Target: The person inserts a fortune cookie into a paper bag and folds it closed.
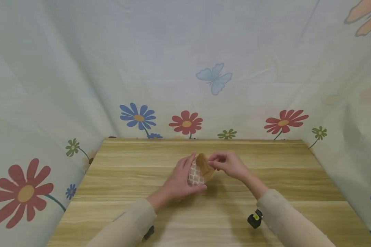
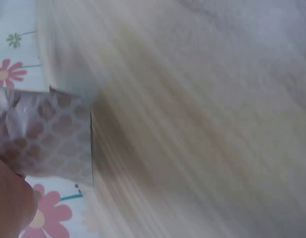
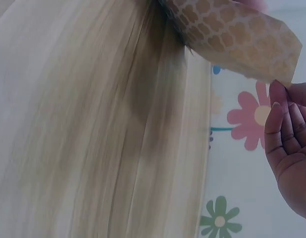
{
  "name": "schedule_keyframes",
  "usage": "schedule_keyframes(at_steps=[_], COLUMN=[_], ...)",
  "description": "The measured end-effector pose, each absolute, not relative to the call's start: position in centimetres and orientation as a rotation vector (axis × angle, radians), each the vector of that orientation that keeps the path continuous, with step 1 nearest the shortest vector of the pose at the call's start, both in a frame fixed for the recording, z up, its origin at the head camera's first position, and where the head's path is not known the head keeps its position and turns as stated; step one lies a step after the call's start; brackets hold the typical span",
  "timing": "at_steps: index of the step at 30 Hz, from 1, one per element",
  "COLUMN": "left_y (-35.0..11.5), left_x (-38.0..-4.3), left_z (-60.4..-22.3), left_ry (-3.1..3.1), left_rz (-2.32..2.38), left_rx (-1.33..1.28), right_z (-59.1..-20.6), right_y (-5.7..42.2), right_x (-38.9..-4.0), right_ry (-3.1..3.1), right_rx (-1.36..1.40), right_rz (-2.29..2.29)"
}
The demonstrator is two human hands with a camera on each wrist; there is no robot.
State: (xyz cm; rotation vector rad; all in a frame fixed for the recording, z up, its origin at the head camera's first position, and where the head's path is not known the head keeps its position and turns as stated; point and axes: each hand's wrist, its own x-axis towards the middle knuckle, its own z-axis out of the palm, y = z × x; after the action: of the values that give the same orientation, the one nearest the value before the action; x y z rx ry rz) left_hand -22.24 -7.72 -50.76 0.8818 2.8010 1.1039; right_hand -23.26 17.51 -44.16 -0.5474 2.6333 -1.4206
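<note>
A small brown paper bag (image 1: 196, 175) with a white lattice pattern is held up over the middle of the wooden table. My left hand (image 1: 180, 178) grips its left side, fingers behind and thumb along the bottom. At its upper right edge my right hand (image 1: 230, 165) pinches the paper between thumb and fingertips. Plain brown paper shows at the parted top of the bag. In the left wrist view the bag (image 2: 53, 136) hangs past a thumb (image 2: 16, 203). The right wrist view has the pinched corner of the bag (image 3: 242, 39) at the right hand's fingertips (image 3: 277, 91).
The wooden table (image 1: 126, 161) spreads under both forearms. Behind it and at the sides hangs a pale cloth (image 1: 160, 68) printed with flowers and butterflies. A small black device (image 1: 255, 219) with a yellow label sits at the right sleeve cuff.
</note>
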Motion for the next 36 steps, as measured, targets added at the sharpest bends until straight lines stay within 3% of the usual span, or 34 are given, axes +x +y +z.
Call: schedule_keyframes(at_steps=[8,21,36], left_y=[-9.1,-8.5,-7.9], left_x=[-23.3,-25.8,-25.4], left_z=[-50.4,-50.3,-51.6], left_ry=[2.716,2.526,2.399], left_rz=[1.213,1.375,1.465], left_rx=[0.932,0.715,0.539], right_z=[-44.3,-45.0,-47.8], right_y=[19.2,20.2,19.9], right_x=[-24.2,-25.1,-25.5], right_ry=[2.610,2.399,2.439], right_rx=[-0.612,-0.638,-0.632], right_rz=[-1.383,-1.384,-1.367])
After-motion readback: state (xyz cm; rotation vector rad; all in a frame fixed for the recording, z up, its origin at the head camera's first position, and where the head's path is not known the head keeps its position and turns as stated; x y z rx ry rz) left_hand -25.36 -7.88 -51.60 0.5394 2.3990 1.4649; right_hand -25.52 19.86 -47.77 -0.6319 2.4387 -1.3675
